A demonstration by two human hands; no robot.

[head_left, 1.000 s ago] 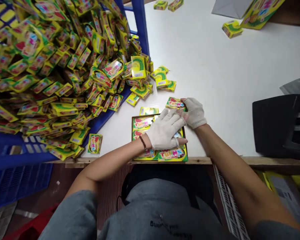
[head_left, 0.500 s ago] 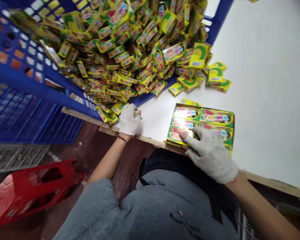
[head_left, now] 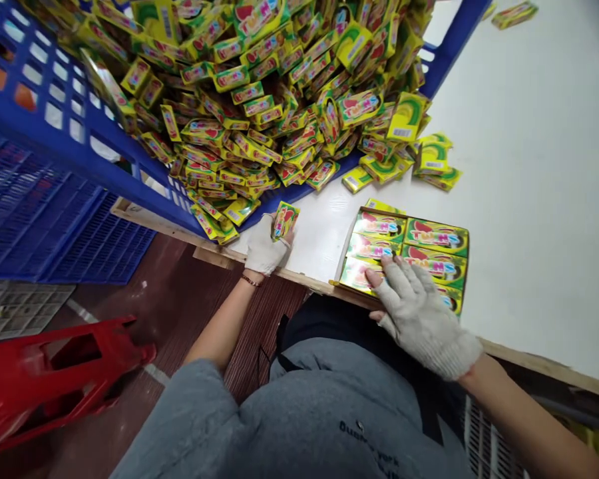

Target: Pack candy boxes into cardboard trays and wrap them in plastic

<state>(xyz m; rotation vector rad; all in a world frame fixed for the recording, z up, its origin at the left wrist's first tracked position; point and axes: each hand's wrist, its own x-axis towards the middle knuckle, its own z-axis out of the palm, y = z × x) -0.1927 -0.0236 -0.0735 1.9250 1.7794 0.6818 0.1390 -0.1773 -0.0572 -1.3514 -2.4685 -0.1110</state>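
Observation:
My left hand (head_left: 266, 247), in a white glove with bare fingertips, is closed on a small yellow-green candy box (head_left: 285, 220) with a watermelon print. It is just above the table's front edge. My right hand (head_left: 419, 306), gloved the same way, lies flat with fingers spread over an open carton (head_left: 468, 266). Packed in the carton are rows of the same candy boxes (head_left: 436, 237), face up; my palm hides its lower right part. Left of and beyond my hands, a heap of loose candy boxes (head_left: 259, 143) spills from a tipped blue basket (head_left: 144, 179).
Several stray candy boxes (head_left: 434, 163) lie on the white table (head_left: 529, 219) behind the carton, and another small box (head_left: 514, 14) is at the far right. Blue crates (head_left: 54, 226) and a red plastic stool (head_left: 54, 372) stand on the floor to the left.
A candy box now shows upright in my left hand, which has shifted slightly right. My right hand's fingers have spread flatter over the carton. The whole view has shifted a little.

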